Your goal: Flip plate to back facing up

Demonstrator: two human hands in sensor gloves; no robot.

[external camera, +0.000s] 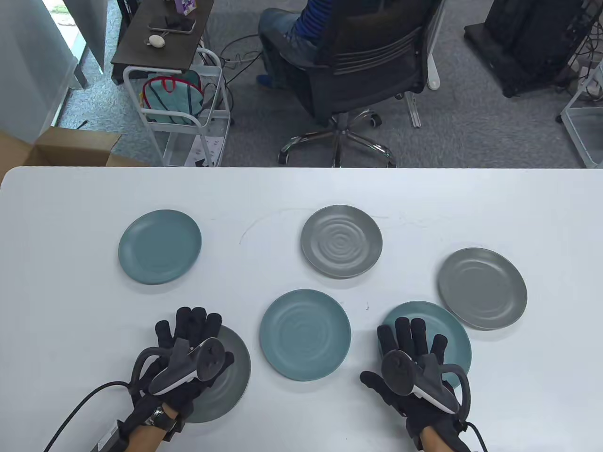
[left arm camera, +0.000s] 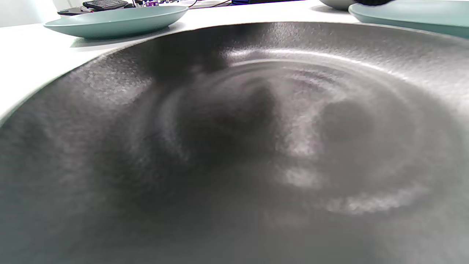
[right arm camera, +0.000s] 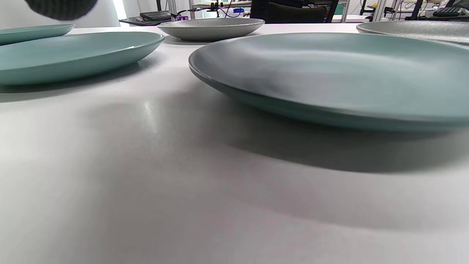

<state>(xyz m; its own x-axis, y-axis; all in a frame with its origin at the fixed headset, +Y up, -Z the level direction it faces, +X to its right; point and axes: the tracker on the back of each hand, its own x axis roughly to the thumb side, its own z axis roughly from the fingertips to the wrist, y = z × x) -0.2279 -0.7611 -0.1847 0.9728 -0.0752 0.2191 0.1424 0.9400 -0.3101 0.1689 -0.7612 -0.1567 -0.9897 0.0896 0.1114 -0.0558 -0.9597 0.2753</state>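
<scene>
Several plates lie face up on the white table [external camera: 70, 306]. My left hand [external camera: 191, 329] lies with fingers stretched out over the left part of a dark grey ridged plate [external camera: 233, 376] at the front left. That plate's face fills the left wrist view [left arm camera: 256, 146], where no fingers show. My right hand [external camera: 407, 339] lies with fingers stretched out over the left part of a teal plate [external camera: 450, 332] at the front right. The right wrist view shows this plate's near rim [right arm camera: 329, 73] flat on the table and a dark fingertip [right arm camera: 60, 9] at the top left. Neither hand grips anything.
A teal plate [external camera: 305, 334] lies between my hands, a teal one [external camera: 159, 246] at the far left, a grey ridged one [external camera: 341, 241] in the middle back, a grey one [external camera: 482, 288] at the right. An office chair [external camera: 358, 70] with a seated person stands beyond the far edge.
</scene>
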